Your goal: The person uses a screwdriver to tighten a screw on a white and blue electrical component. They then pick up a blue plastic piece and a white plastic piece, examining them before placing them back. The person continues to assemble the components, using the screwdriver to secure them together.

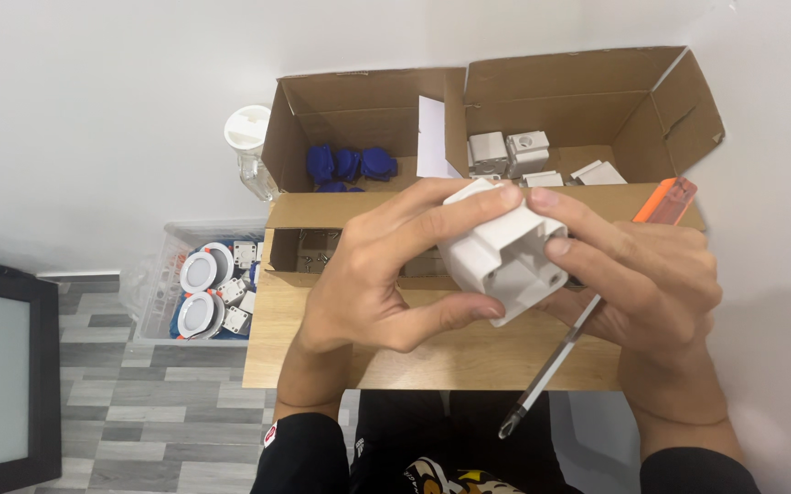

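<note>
Left hand (373,274) wraps the white plastic housing (503,256), open side facing the camera; right hand (652,279) pinches its far side while gripping a screwdriver (587,316), whose shaft slants down-left, orange handle up-right

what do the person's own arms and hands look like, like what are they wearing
Both hands are bare: no gloves, rings or watch show on the left hand or the right hand. The forearms are bare too. Black sleeves sit pushed up near the bottom edge of the view: the left sleeve carries a small red and white mark at its cuff, the right sleeve looks plain.
</note>
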